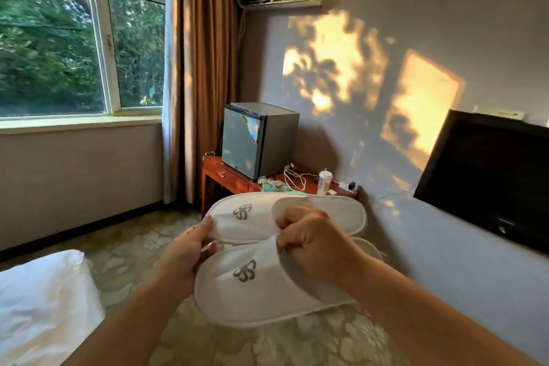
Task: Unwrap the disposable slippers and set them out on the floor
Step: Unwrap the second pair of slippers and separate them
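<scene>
Both slippers are held in the air over the patterned carpet (124, 255), side by side with their long edges touching, toes to the left. The left hand (185, 249) grips the toe ends where the two meet: its thumb lies flat on top of the upper slipper (252, 218), and its other fingers curl beneath, mostly hidden. The right hand (309, 242) is closed into a loose fist at the mouths of both slippers, its bent fingers (289, 221) pinching the edge of the upper slipper's vamp and bunching the fabric of the lower slipper (255, 285) below the knuckles.

The slippers are white, of soft towelling-like cloth, oval in outline with a stitched rim round the thin flat sole, and each vamp bears a grey looped emblem. No wrapper shows on them.

Beyond them a red-brown wooden desk (225, 177) stands against the wall, carrying a boxy grey mini fridge (258, 140) at its left end, white cables and a small lidded cup. A white pillow (44, 306) fills the lower left corner.
</scene>
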`<control>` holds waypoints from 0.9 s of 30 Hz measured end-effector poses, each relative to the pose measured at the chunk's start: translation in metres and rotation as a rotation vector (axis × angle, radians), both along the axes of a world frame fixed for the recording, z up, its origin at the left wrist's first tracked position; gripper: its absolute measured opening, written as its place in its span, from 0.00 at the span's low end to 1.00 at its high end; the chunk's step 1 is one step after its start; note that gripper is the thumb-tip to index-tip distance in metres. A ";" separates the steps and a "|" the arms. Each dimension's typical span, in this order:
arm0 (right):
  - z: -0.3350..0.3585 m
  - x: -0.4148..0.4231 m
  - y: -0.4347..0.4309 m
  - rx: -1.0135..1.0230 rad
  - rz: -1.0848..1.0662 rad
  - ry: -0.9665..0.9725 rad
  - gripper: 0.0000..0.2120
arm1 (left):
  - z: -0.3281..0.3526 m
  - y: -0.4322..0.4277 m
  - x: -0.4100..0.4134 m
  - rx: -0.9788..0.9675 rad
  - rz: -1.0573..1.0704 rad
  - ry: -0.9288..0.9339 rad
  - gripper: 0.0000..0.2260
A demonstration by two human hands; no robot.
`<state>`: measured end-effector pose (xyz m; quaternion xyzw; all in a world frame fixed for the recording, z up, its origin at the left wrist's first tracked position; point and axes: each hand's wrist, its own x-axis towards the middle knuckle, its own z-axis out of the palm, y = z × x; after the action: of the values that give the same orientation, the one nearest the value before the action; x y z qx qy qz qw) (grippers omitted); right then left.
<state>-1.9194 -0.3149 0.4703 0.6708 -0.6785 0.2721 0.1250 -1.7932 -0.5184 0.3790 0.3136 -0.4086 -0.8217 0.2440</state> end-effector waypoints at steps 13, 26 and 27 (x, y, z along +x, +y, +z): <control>0.043 -0.137 -0.161 0.518 0.002 0.362 0.22 | 0.013 -0.157 -0.136 -0.158 0.008 -0.060 0.15; 0.023 -0.277 -0.337 0.223 0.361 0.678 0.10 | 0.014 -0.305 -0.206 -0.007 0.236 0.114 0.17; 0.023 -0.287 -0.353 0.209 0.389 0.684 0.09 | 0.010 -0.317 -0.206 0.018 0.337 0.132 0.19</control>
<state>-2.2065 -0.6679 0.4932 0.8475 -0.4824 -0.0185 0.2207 -1.9994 -0.8353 0.3895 0.3255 -0.3258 -0.7916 0.4016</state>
